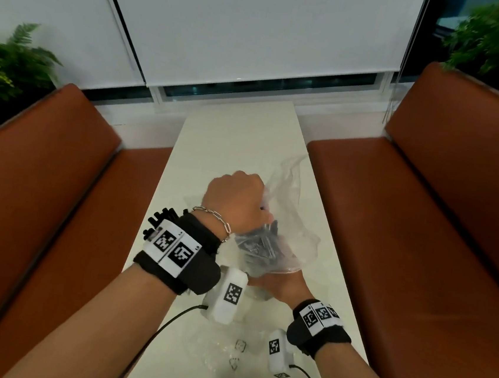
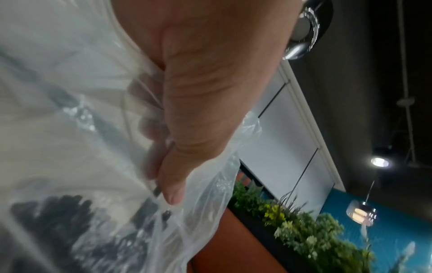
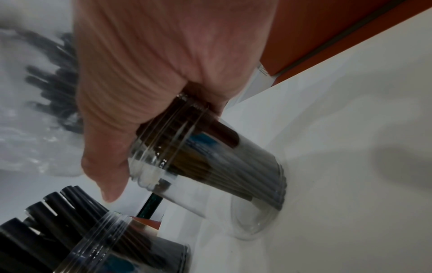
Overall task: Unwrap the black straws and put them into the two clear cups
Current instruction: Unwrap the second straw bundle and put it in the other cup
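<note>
A clear plastic bag (image 1: 289,211) with black straws (image 1: 259,245) inside hangs over the white table (image 1: 235,138). My left hand (image 1: 239,198) grips the bag's upper part; in the left wrist view its thumb (image 2: 174,177) and fingers pinch the film, and the straws (image 2: 58,221) show blurred through it. Below the bag, my right hand (image 1: 281,284) grips the rim of a clear cup (image 3: 210,166) that stands on the table with black straws in it. A second clear cup (image 3: 98,245) full of black straws (image 1: 161,221) stands beside it, mostly hidden behind my left wrist in the head view.
Brown padded benches (image 1: 57,193) (image 1: 421,237) run close along both long sides of the narrow table. More clear plastic film (image 1: 224,358) lies on the table's near end between my forearms. Green plants (image 1: 8,71) stand behind the benches, and a window with blinds is at the far end.
</note>
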Tool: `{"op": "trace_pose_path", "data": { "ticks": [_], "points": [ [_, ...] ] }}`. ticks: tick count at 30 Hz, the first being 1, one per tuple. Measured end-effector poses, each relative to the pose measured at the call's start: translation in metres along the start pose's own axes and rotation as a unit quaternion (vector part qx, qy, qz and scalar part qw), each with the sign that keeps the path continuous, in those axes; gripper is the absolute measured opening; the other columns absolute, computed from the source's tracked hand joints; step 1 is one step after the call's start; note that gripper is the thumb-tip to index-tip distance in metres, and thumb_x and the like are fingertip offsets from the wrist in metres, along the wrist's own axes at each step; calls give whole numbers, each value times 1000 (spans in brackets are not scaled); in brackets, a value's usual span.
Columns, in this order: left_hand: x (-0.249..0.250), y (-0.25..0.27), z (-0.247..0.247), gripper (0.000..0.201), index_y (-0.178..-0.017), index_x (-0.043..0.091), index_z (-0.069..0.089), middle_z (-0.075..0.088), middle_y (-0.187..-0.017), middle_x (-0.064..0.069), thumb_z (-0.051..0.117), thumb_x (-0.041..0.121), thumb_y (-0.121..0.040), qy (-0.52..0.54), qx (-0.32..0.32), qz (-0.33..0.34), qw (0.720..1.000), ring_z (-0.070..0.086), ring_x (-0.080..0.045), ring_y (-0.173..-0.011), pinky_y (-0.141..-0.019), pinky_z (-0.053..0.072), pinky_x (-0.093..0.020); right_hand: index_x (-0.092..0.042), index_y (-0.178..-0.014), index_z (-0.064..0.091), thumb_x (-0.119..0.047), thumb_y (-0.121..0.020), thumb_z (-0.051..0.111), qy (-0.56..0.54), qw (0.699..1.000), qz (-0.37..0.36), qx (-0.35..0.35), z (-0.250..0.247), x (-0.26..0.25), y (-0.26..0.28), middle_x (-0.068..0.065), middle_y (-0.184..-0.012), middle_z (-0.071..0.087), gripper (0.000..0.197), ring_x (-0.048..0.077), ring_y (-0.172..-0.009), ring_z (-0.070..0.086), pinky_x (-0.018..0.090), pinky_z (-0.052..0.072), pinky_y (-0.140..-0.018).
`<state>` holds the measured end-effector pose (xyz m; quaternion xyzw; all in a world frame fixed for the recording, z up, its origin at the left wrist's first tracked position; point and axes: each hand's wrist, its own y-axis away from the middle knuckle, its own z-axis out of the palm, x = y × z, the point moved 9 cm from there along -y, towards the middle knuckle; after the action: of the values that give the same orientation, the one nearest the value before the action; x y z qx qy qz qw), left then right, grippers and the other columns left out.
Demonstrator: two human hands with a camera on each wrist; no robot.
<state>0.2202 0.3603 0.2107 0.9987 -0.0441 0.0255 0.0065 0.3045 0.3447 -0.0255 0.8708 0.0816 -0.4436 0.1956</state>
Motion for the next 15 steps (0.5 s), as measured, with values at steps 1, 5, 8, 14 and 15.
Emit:
{"op": "trace_pose_path", "data": {
  "ticks": [1, 5, 8, 14, 15],
  "points": [
    [2, 0, 9, 40, -95, 25, 77, 62, -82, 3, 70, 63, -87, -9, -13, 5, 1000, 62, -23, -76, -65, 45, -32, -21, -131, 63, -66, -72, 80, 15, 1000, 3, -6, 1, 0, 1, -9, -100, 63, 76, 7, -86, 61, 13, 53, -67],
    [3, -3, -1, 62, -108, 22, 66, 65, -95, 6, 53, 80, -90, 49, 25, 19, 998, 66, -20, -91, -73, 47, -33, -23, -129, 63, -72, -58, 87, -18, 1000, -2, 4, 0, 4, -3, -8, -107, 65, 89, 9, -91, 62, 21, 57, -74],
    [1, -3, -23, 42, -99, 29, 77, 69, -86, 4, 55, 65, -98, 66, 73, 22, 995, 67, -25, -91, -72, 49, -34, -27, -129, 64, -79, -25, 91, -104, 993, 37, 39, -2, 18, -2, -7, -116, 72, 120, 14, -103, 71, 30, 65, -78],
    [2, 0, 16, 27, -96, 24, 83, 51, -68, 12, 75, 49, -89, 62, 3, -13, 998, 67, -22, -86, -63, 40, -27, -26, -111, 65, -62, -61, 89, -48, 998, 51, 6, 1, 11, 2, -12, -92, 66, 67, 4, -80, 65, 7, 47, -57],
    [4, 1, 12, 27, -98, 28, 85, 56, -69, 12, 75, 51, -89, 65, 7, -6, 998, 68, -22, -86, -63, 40, -27, -26, -110, 63, -66, -58, 86, -44, 998, 47, 5, 1, 10, 1, -13, -91, 64, 69, 7, -83, 66, 7, 44, -59]
  ]
}}
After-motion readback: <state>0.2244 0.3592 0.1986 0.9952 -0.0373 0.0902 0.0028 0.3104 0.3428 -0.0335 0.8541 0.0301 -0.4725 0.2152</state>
